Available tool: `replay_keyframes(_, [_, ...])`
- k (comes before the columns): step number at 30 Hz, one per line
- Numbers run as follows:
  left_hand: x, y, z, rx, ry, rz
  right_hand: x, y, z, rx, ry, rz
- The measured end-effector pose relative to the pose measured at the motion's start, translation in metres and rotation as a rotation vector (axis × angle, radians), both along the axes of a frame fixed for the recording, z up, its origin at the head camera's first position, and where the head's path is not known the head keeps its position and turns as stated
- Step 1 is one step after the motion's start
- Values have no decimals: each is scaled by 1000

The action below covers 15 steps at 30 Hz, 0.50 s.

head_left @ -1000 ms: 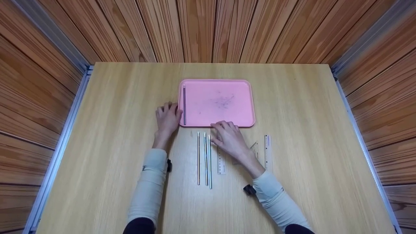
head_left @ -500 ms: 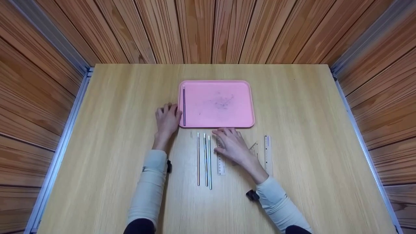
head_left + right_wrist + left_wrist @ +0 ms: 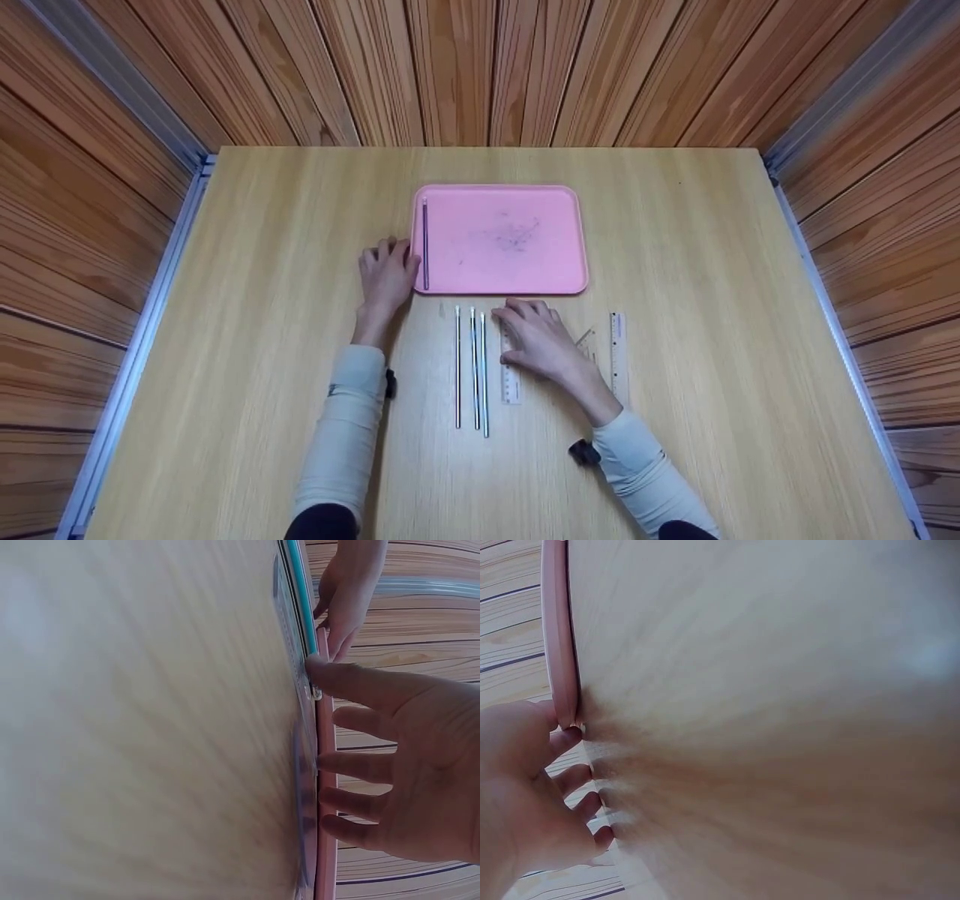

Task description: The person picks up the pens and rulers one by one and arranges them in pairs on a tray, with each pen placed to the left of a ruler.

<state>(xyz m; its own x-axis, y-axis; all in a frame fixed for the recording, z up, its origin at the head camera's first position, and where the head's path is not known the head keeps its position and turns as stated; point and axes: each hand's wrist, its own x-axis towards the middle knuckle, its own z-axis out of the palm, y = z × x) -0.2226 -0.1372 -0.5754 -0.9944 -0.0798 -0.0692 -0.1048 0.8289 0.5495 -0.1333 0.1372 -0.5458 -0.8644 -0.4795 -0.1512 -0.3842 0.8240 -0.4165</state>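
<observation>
A pink tray lies flat on the table, with one dark pencil along its left side. My left hand is at the tray's left edge. Its thumb lies over the rim and its index finger meets the outer side, while the other fingertips rest on the table. Over a clear ruler in front of the tray, my right hand has its fingers spread and gently bent. Whether it touches the ruler I cannot tell. Just left of it lie three slim metallic-looking pencils, side by side.
Partly hidden behind my right hand is a clear set square. A second clear ruler lies farther right. Wooden plank walls enclose the table at the back and both sides.
My right hand has drawn back from the tray's front edge, slightly toward me and to the right, over the ruler. The left hand, tray and pencils have stayed put.
</observation>
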Motion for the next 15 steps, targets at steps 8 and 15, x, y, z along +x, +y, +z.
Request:
replay_keyframes(8, [0, 0, 0, -28, 9, -9, -2, -1, 2, 3, -21, -11])
replay_keyframes(15, [0, 0, 1, -20, -4, -2, -10, -3, 5, -23, -64, -13])
